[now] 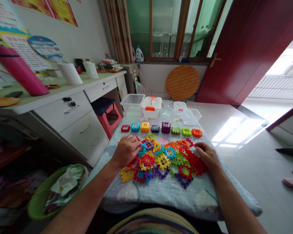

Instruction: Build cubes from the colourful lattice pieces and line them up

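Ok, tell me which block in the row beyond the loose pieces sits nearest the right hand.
The orange block, at the row's right end, is nearest the right hand. It is the row's only orange one, just right of a lime-green block.

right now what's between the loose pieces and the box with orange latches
A row of coloured blocks lies between the loose pieces and the box, as the head view shows.

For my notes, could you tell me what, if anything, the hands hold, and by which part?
It cannot be told: the left hand and right hand are at the pieces; any grip is unclear.
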A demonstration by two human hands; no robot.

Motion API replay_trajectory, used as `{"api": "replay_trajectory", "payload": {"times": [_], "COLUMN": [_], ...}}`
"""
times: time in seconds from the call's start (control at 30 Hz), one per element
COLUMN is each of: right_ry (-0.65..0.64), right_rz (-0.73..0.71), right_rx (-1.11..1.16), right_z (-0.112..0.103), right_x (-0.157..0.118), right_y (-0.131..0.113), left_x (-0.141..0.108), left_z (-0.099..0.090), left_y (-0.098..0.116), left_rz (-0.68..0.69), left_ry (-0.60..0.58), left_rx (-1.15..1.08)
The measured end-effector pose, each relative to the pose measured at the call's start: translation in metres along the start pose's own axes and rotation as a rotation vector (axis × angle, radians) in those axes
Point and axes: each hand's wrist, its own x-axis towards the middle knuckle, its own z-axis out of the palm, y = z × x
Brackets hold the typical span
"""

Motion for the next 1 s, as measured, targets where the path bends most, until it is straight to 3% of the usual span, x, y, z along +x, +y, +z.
{"api": "replay_trajectory", "payload": {"times": [0.23, 0.57, 0.8, 1.0], "right_ry": [-0.005, -0.008, 0.002, -0.006], "right_rz": [0.004, -0.012, -0.015, 0.004], "right_rx": [-0.016, -0.009, 0.002, 0.009], "right_z": [-0.001, 0.000, 0.000, -0.001], "right_x": [0.000, 0.000, -0.001, 0.000], "right_y": [0.001, 0.002, 0.000, 0.002], "left_x": [-0.012, 0.005, 0.011, 0.018], "left_z": [0.011, 0.013, 0.022, 0.017], "left_y": [0.005, -0.011, -0.019, -0.017], "left_rz": [-0.058, -0.107, -0.060, -0.100], "left_ry": [-0.183, -0.430, -0.464, -0.472], "left_rx": [-0.123, -0.255, -0.263, -0.184]}}
